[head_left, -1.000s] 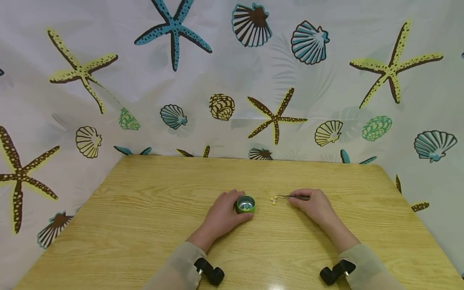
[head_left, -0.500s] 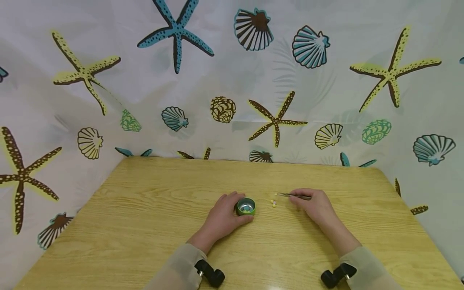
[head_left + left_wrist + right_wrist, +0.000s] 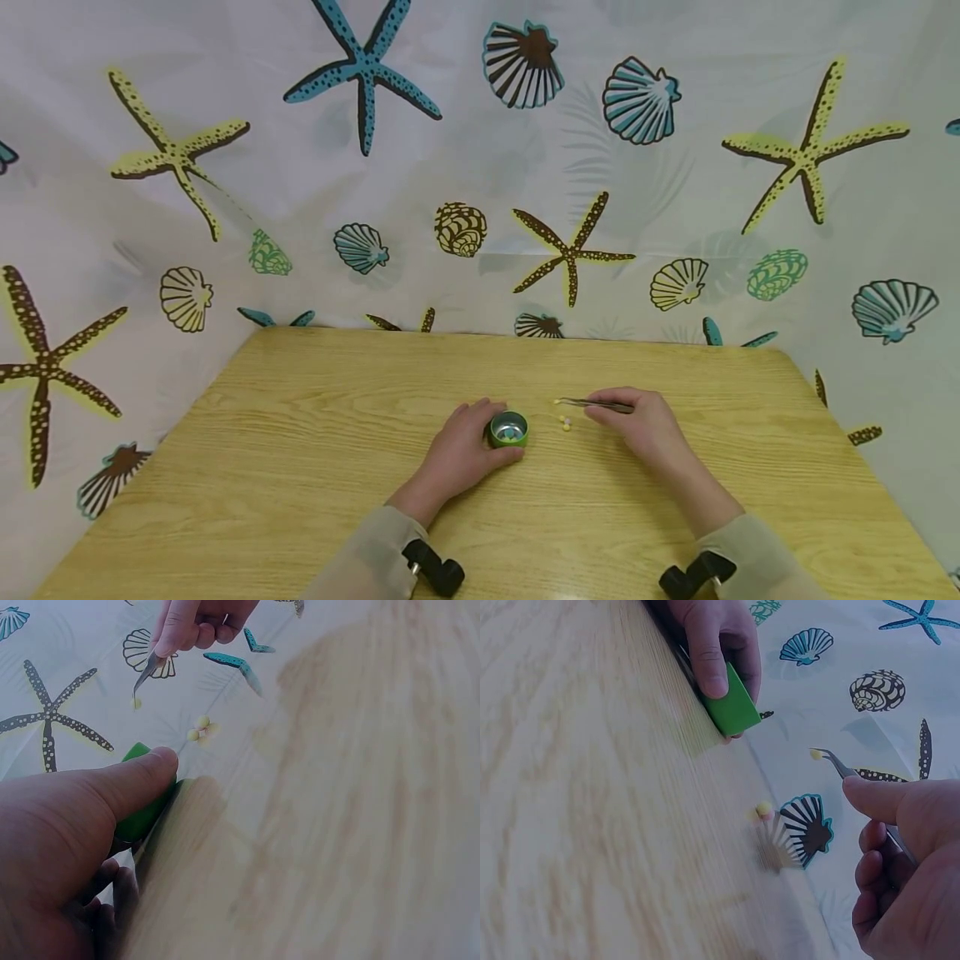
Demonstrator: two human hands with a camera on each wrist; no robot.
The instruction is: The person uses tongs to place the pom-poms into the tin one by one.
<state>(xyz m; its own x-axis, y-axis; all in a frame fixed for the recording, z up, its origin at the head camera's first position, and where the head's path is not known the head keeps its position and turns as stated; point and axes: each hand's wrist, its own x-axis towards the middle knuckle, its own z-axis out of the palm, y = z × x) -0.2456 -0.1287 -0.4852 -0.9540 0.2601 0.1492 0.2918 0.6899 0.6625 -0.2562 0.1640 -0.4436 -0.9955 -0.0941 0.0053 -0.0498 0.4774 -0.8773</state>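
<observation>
A small green round cup (image 3: 508,429) with a metal inside stands on the wooden table (image 3: 300,467); my left hand (image 3: 459,450) grips it, thumb on its near side (image 3: 146,799). My right hand (image 3: 645,425) pinches metal tweezers (image 3: 596,404), whose tips hold a tiny yellow bead (image 3: 816,754) above the table, between the cup and the loose beads. Two small yellow beads (image 3: 565,424) lie on the table just right of the cup (image 3: 731,705). Several beads show inside the cup in the head view.
A cloth printed with starfish and shells (image 3: 480,167) hangs behind and round the table. Bare tabletop stretches to the left, right and front of my hands. Black wrist mounts (image 3: 435,568) sit on both sleeves.
The tweezers lifted off the loose beads with one bead in their tips and moved left towards the cup. My left hand and the cup stayed still.
</observation>
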